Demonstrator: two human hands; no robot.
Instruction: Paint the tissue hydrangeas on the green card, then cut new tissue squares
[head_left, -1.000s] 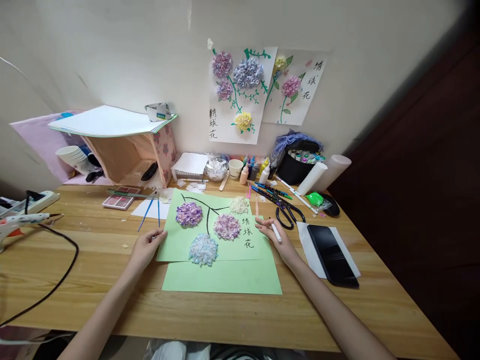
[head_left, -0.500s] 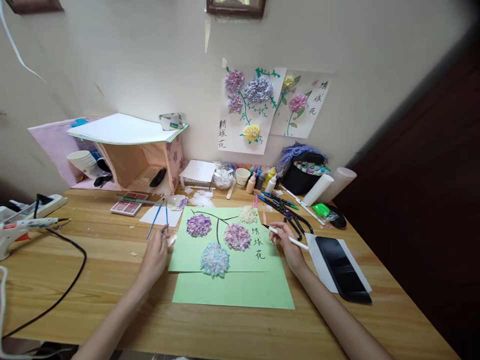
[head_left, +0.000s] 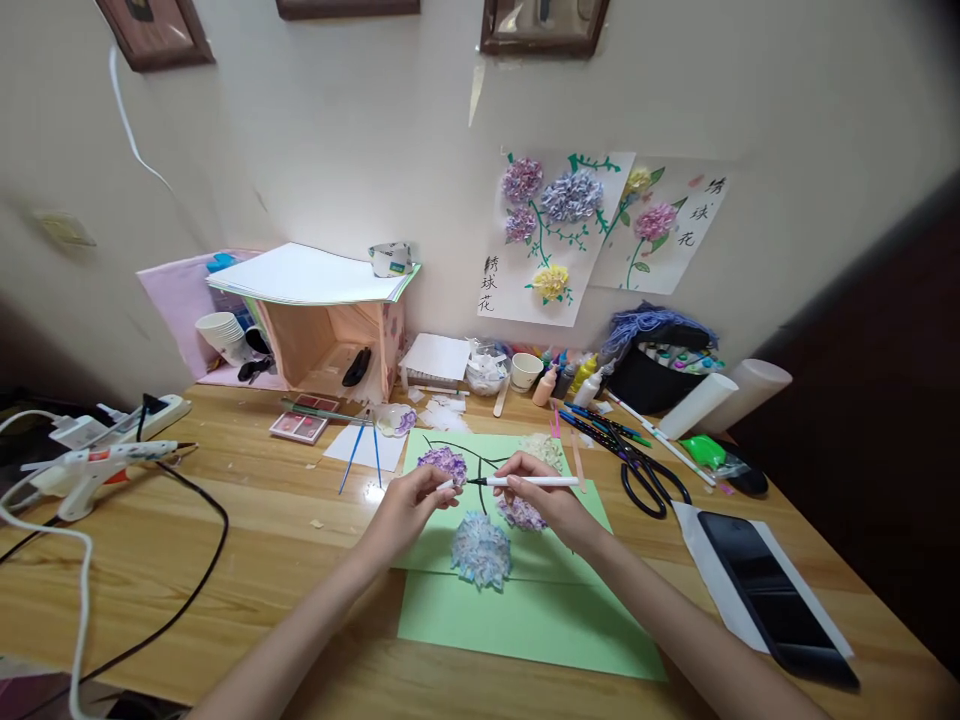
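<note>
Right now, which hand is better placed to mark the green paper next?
Probably the right hand: it holds the white pen, dark tip uncovered, over the green paper. The left hand pinches a small white piece near that tip, possibly the cap.

Rm to pass over table (head_left: 277, 560) btwn black cable (head_left: 226, 525) & L hand (head_left: 406, 508); scissors (head_left: 627, 450) + phone (head_left: 772, 585) obstruct R, bottles (head_left: 545, 388) at back.

Paper sheets (head_left: 517, 622) lie on a desk (head_left: 292, 520); scissors (head_left: 634, 457) and phone (head_left: 772, 590) right, glue gun (head_left: 97, 470) far left (bottles (head_left: 545, 388) stand behind the sheets).
</note>
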